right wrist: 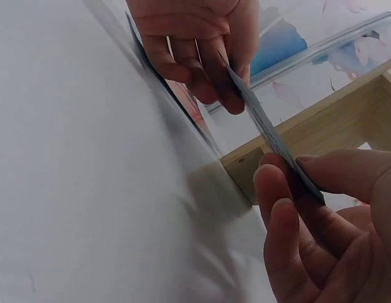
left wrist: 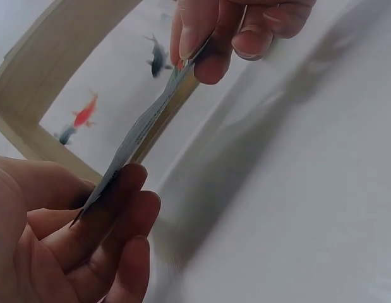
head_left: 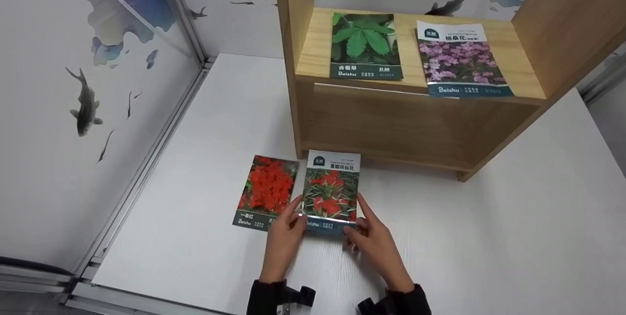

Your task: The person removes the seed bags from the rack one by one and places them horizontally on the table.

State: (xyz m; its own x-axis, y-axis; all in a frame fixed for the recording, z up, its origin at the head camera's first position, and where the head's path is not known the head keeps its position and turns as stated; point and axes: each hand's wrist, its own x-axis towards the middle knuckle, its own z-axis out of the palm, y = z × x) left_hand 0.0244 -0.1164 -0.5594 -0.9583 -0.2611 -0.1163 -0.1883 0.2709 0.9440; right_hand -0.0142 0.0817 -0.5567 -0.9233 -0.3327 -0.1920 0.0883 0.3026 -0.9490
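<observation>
- Because both hands close on its lower edges, the held packet (head_left: 332, 183) is partly covered: the left thumb hides the first letter of the brand name at its lower left corner.
- Left hand (head_left: 283, 234): thumb and fingers pinch the packet's left side.
- Right hand (head_left: 374, 239): thumb on the packet's face, fingers curled behind, gripping the right side.
- Held packet is raised off the white table (head_left: 195, 183), in front of the shelf's left foot; both wrist views show it nearly edge-on, its print too slanted to read.
- Red-flower packet (head_left: 269, 185) lies on the table just left of the held one; its lower right corner is hidden behind the left hand.
- Wooden shelf (head_left: 391, 126) is cut off at the top of the head view; the held packet blocks a short stretch of its bottom front edge.
- Green-leaf packet (head_left: 366, 43) and pink-flower packet (head_left: 462, 60) lie apart on the shelf's board, the latter projecting past the front edge.
- Black sleeves (head_left: 264, 298) are cropped by the lower frame edge.
</observation>
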